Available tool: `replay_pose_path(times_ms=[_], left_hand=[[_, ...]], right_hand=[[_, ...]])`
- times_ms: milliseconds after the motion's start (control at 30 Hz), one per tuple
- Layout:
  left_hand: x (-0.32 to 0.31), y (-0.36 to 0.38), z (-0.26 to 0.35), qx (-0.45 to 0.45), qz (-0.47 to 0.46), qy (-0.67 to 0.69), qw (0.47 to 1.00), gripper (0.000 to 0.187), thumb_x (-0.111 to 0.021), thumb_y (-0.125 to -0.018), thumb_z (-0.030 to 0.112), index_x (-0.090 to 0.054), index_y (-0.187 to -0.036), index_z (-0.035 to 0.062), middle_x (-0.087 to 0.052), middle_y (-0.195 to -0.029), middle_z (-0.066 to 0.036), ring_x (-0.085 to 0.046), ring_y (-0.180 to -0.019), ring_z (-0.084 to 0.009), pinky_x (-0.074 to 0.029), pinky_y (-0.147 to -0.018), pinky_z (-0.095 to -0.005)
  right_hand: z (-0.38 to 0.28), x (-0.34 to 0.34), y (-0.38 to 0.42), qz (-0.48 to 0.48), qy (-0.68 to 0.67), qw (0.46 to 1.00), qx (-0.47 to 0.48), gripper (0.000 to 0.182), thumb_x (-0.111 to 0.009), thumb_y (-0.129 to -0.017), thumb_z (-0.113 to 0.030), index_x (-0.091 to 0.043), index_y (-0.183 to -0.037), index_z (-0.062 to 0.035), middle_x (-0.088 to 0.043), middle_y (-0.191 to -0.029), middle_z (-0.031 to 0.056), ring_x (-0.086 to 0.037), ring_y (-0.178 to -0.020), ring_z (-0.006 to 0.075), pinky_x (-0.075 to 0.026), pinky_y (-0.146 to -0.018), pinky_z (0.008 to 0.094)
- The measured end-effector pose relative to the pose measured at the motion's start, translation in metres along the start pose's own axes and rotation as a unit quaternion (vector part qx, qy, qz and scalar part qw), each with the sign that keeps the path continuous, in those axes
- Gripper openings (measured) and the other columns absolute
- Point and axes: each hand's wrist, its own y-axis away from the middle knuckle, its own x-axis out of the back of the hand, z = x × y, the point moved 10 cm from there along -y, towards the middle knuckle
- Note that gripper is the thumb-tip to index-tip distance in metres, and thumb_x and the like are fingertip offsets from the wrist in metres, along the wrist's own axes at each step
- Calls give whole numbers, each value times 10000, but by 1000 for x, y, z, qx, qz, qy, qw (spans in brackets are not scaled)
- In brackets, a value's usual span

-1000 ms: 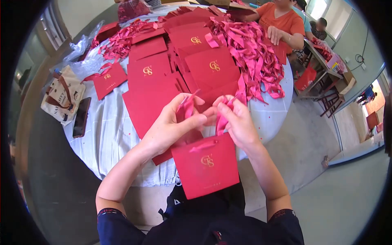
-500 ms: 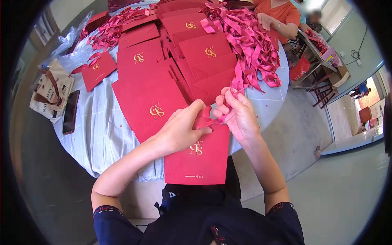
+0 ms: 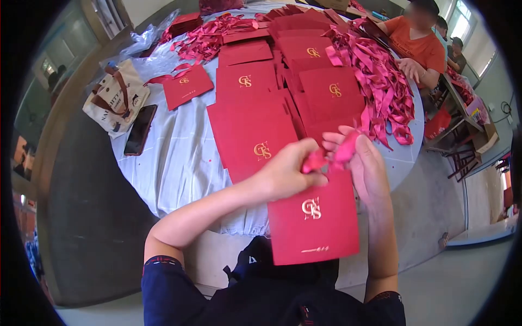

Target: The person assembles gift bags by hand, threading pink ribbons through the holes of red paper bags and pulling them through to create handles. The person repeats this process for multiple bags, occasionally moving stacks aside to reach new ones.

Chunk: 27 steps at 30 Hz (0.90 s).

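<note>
A red paper gift bag (image 3: 315, 233) with a gold monogram hangs from its top edge in front of me, over the near edge of the table. My left hand (image 3: 285, 171) is closed at the bag's top, pinching a pink ribbon (image 3: 314, 162) between thumb and fingers. Just to the right, my right hand (image 3: 370, 165) has its thumb pressed over another length of the ribbon, with the other fingers partly spread and blurred. Beyond both hands lie stacks of flat red bags (image 3: 255, 146) with the same monogram.
Pink ribbons (image 3: 380, 81) form a long heap right of the stacks, and more ribbons (image 3: 217, 35) lie at the far left. A single bag (image 3: 187, 89), a phone (image 3: 140, 130) and a canvas tote (image 3: 119, 98) rest on the left. Another person (image 3: 416, 46) sits at the far right.
The whole view has shifted, so the table and hands appear farther right. My right hand has turned more open, and its ribbon now shows as a broad loop under the thumb.
</note>
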Motion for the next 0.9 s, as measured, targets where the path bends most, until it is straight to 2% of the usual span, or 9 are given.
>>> replay_pose_path(times_ms=[67,133,200,333,433,500,633,733,900], left_hand=[[20,2,16,23,33,-56,998,272,-748,-775,41,-528,-934,47,-564,-845,0,-536,-797,-67,-450,-737,-224],[26,1,6,94,33,12,995,268,-749,-781,52,-535,-942,54,-586,-834,-5,-553,-793,-66,-455,-740,-217],[27,-7,4,54,30,-1,998,242,-732,-797,51,-542,-945,62,-594,-819,-2,-552,-754,-63,-458,-706,-213],[46,-10,3,100,64,180,977,145,-620,-890,38,-514,-988,23,-666,-953,-147,-677,-870,-218,-553,-796,-340],[93,-13,16,-3,115,268,956,277,-657,-894,152,-506,-1061,-8,-645,-956,-158,-664,-881,-212,-551,-774,-340],[107,2,13,38,192,216,957,460,-639,-915,246,-459,-1219,-48,-624,-1056,-164,-642,-955,-224,-541,-811,-355],[76,35,-18,153,153,187,958,628,-608,-932,317,-354,-1379,-44,-582,-1181,-162,-618,-998,-220,-520,-856,-339],[35,42,0,151,25,180,972,486,-644,-914,214,-478,-1295,-37,-626,-1148,-104,-607,-1002,-138,-504,-874,-300],[108,45,24,61,187,111,974,308,-647,-901,162,-580,-1154,-1,-672,-1018,-56,-632,-889,-107,-514,-804,-267]], right_hand=[[-1,-8,4,-47,97,994,12,423,-461,-1002,-309,-460,-1265,23,-608,-1164,141,-612,-1026,184,-471,-928,307],[18,-6,19,-26,123,988,-94,393,-506,-985,-273,-489,-1262,6,-619,-1134,96,-608,-1011,135,-488,-880,272],[24,-14,27,-21,149,979,-139,375,-543,-970,-265,-517,-1243,-9,-632,-1099,77,-618,-969,122,-501,-844,266],[31,-17,26,-92,102,985,-106,280,-561,-964,-187,-566,-1176,-3,-655,-1035,55,-635,-904,115,-518,-799,270],[23,3,22,-36,69,995,-60,239,-552,-968,-172,-582,-1134,-3,-659,-1035,66,-639,-914,122,-523,-807,276],[20,11,18,-31,58,997,-47,240,-549,-969,-172,-580,-1138,-4,-659,-1041,69,-642,-915,126,-526,-808,279],[7,8,18,-6,-11,1000,-15,243,-527,-978,-171,-573,-1156,-12,-658,-1067,76,-643,-931,131,-525,-816,279],[10,-3,15,-9,-29,999,-21,249,-508,-986,-168,-568,-1174,-16,-655,-1082,73,-639,-948,129,-519,-822,272],[-7,-27,15,-37,61,997,32,356,-455,-1010,-245,-503,-1258,5,-618,-1161,113,-602,-1049,174,-472,-915,318]])
